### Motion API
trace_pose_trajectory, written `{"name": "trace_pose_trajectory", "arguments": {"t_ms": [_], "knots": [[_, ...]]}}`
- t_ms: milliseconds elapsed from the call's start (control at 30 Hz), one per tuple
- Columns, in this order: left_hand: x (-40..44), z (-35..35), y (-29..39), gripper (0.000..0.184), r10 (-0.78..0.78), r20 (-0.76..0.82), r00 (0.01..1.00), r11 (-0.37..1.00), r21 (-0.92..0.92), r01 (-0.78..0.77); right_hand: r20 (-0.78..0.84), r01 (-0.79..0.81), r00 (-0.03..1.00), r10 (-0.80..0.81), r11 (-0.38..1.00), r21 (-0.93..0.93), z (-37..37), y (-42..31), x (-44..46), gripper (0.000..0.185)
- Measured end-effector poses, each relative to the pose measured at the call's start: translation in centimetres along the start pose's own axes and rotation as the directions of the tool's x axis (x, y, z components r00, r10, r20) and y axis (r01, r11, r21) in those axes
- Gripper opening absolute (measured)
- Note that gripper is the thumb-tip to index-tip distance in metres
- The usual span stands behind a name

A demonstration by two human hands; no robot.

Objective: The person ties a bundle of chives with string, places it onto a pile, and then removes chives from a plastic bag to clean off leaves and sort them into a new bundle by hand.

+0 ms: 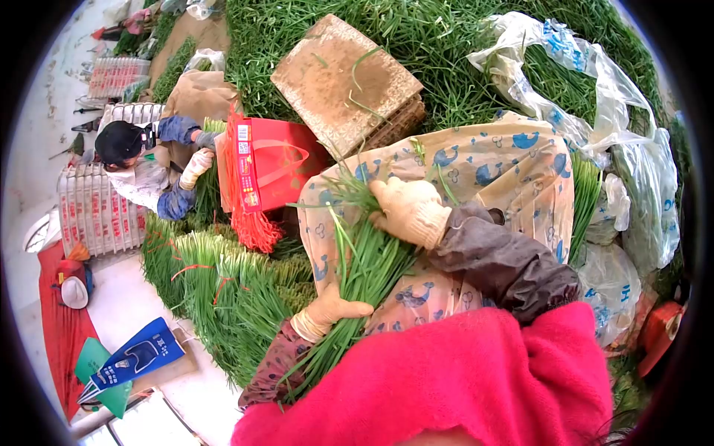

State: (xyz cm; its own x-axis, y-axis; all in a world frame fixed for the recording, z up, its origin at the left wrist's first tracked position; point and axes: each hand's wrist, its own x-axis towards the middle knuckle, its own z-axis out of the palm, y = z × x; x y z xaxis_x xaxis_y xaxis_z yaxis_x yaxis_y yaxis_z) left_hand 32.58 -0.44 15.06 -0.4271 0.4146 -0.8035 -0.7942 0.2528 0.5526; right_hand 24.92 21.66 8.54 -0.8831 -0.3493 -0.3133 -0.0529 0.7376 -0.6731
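Observation:
A loose bunch of long green chives (375, 256) lies slantwise across my lap, over a cream cloth printed with blue whales (483, 160). My left hand (327, 312), in a pale glove, is closed around the lower part of the bunch, its thumb lying across the leaves. Higher up, my right hand (409, 212), also gloved, has its fingers closed on the upper ends of the chives. Some stray leaves stick out around both hands. The right hand's fingertips are partly hidden by the leaves.
Tied chive bundles (223, 279) stand at the left, near a red bag (271, 163) with red ties (256, 230). A dirty block-like stool (346, 82) sits ahead among loose chives (446, 37). Clear plastic bags (632, 163) lie right. A co-worker (149, 160) in a cap works at far left.

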Motion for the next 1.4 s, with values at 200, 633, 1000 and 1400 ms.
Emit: {"name": "trace_pose_trajectory", "arguments": {"t_ms": [200, 633, 1000, 1400], "knots": [[-1.1, 0.7, 0.0, 0.099, 0.080, 0.023, 0.997, 0.995, 0.053, -0.081, -0.067, -0.138, 0.989, 0.131, 0.984, -0.114, 1.4, 7.9, 3.7, 0.022], [-2.2, 0.5, 1.3, 0.090, 0.350, -0.096, 0.932, 0.710, 0.676, -0.197, 0.183, 0.060, 0.980, -0.082, 0.991, 0.122, -10.7, 7.4, 5.5, 0.095], [-1.3, 2.4, 0.7, 0.097, 0.368, -0.124, 0.922, 0.331, 0.944, -0.006, 0.257, 0.264, 0.932, -0.255, 0.964, -0.001, -0.1, 2.3, 4.6, 0.039], [-2.3, -1.2, -1.9, 0.069, 0.208, -0.263, 0.942, 0.933, 0.343, -0.111, -0.188, -0.392, 0.894, 0.406, 0.914, 0.107, -10.2, 12.4, 8.6, 0.027]]}}
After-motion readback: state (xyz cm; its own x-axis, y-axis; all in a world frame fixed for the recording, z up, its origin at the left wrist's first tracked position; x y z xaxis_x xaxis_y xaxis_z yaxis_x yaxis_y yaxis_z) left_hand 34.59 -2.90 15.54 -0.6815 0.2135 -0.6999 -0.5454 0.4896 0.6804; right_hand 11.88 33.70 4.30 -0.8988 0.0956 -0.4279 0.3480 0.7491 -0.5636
